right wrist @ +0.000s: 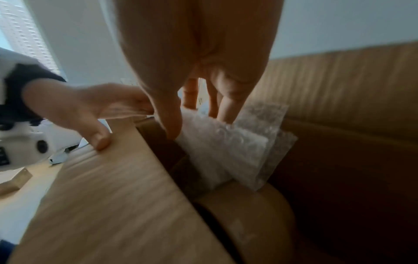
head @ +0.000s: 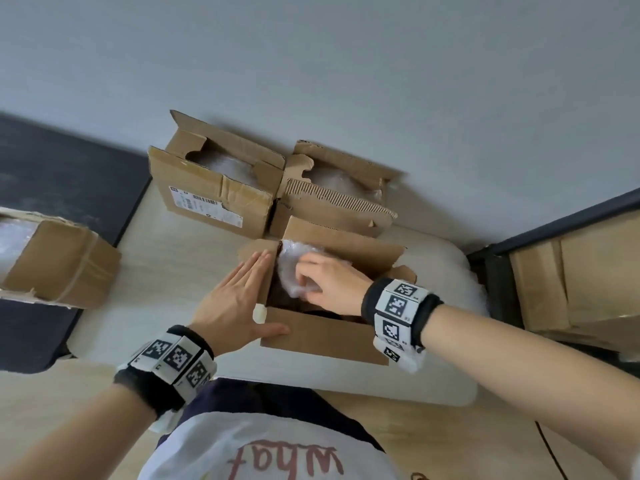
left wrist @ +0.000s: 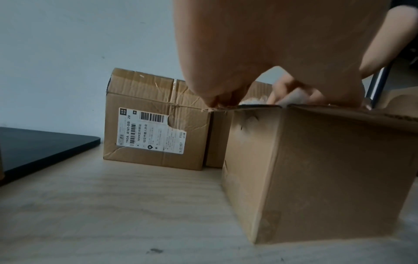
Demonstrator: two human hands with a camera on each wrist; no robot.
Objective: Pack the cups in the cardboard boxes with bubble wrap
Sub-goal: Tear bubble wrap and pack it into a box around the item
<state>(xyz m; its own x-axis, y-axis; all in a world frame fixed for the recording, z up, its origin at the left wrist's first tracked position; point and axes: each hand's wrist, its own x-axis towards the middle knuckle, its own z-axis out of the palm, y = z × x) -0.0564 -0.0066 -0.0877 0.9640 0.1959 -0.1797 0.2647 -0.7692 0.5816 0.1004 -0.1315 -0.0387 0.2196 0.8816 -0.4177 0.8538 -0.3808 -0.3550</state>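
The step in hand seems to be lowering the bubble-wrapped bundle (head: pixel 298 271), pinched by the right hand (head: pixel 332 285), into the near box (head: pixel 325 337) on the counter (left wrist: pixel 113 205), which the flat left hand (head: pixel 235 299) steadies; next, I judge, release it and fold the flaps.

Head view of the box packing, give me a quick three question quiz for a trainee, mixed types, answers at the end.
1. True or false: the left hand lies flat against the near open box.
2. What does the right hand grip? A) tape B) bubble-wrapped bundle C) label
3. Fill in: the box with the shipping label stands against the ___.

Key: 1 true; 2 B; 3 wall.
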